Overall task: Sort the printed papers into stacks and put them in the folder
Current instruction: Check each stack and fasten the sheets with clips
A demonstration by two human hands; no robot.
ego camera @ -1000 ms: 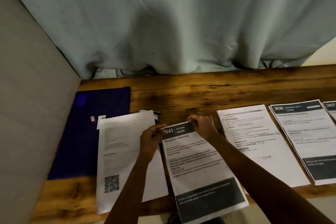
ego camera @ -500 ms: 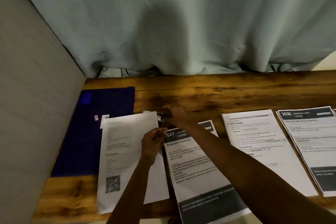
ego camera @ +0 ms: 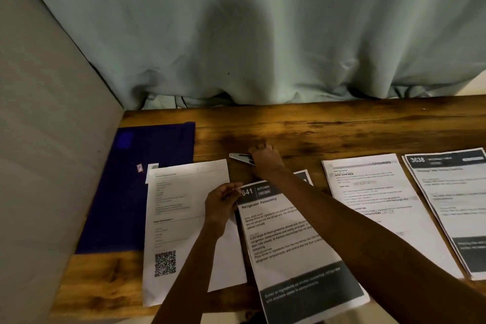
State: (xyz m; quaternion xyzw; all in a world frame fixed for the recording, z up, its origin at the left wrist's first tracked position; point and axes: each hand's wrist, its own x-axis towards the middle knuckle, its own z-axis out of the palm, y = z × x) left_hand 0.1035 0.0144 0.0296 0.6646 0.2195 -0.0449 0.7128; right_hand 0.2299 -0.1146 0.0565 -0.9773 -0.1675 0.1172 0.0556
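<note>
Several printed paper stacks lie in a row on the wooden table. My left hand (ego camera: pixel 223 201) pinches the top left corner of the "Refrigerator Restocking" stack (ego camera: pixel 294 239). My right hand (ego camera: pixel 265 159) reaches across behind that stack and grips a small metal stapler (ego camera: pixel 238 157) on the bare wood. A white sheet with a QR code (ego camera: pixel 181 221) lies left of my left hand, partly over the dark blue folder (ego camera: pixel 136 184). Two more stacks, a white text stack (ego camera: pixel 378 200) and a stack numbered 3638 (ego camera: pixel 452 200), lie to the right.
A grey wall panel (ego camera: pixel 47 166) closes the table's left side and a pale curtain (ego camera: pixel 263 34) hangs behind it. A strip of wood (ego camera: pixel 328 129) runs behind the papers. The stacks overhang the table's near edge.
My right hand left the top edge of the Refrigerator Restocking stack and moved back and left onto the stapler. My left hand stayed on the stack's corner.
</note>
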